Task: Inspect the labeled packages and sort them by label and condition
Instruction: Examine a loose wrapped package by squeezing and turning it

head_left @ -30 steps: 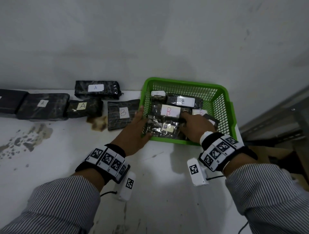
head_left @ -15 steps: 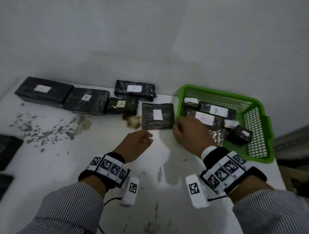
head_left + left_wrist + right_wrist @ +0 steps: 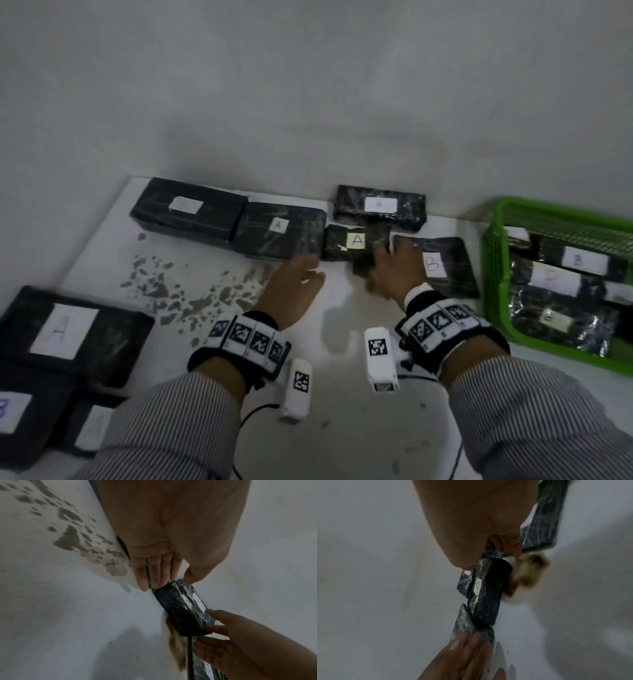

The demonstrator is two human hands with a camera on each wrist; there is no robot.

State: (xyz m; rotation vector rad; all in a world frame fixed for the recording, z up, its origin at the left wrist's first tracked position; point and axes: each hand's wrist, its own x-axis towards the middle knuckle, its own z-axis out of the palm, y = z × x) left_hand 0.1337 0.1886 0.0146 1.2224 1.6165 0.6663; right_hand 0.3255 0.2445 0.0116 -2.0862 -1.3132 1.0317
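Observation:
A small black wrapped package with a yellowish A label (image 3: pixel 342 244) (image 3: pixel 178 608) (image 3: pixel 489 588) lies on the white table in the back row. My right hand (image 3: pixel 387 251) (image 3: pixel 489 555) grips its right end, thumb on one side and curled fingers on the other. The straight fingers of my left hand (image 3: pixel 308 270) (image 3: pixel 159 584) touch its left end. Around it lie other black packages: an A package (image 3: pixel 378 205) behind, an A package (image 3: pixel 279 228) to the left, and a flat B package (image 3: pixel 445 263) to the right, partly hidden by my right hand.
A green basket (image 3: pixel 490 270) at the right holds several B packages (image 3: pixel 579 262). A blank-labelled package (image 3: pixel 186 207) ends the back row. More packages, one with a large A label (image 3: pixel 61 329), sit at the near left. A brown stain (image 3: pixel 368 279) and chipped paint (image 3: pixel 171 291) mark the table.
My right hand left the basket and moved left onto the small A package. My left hand came away from the basket and reached forward to the package's other end. The view swung left.

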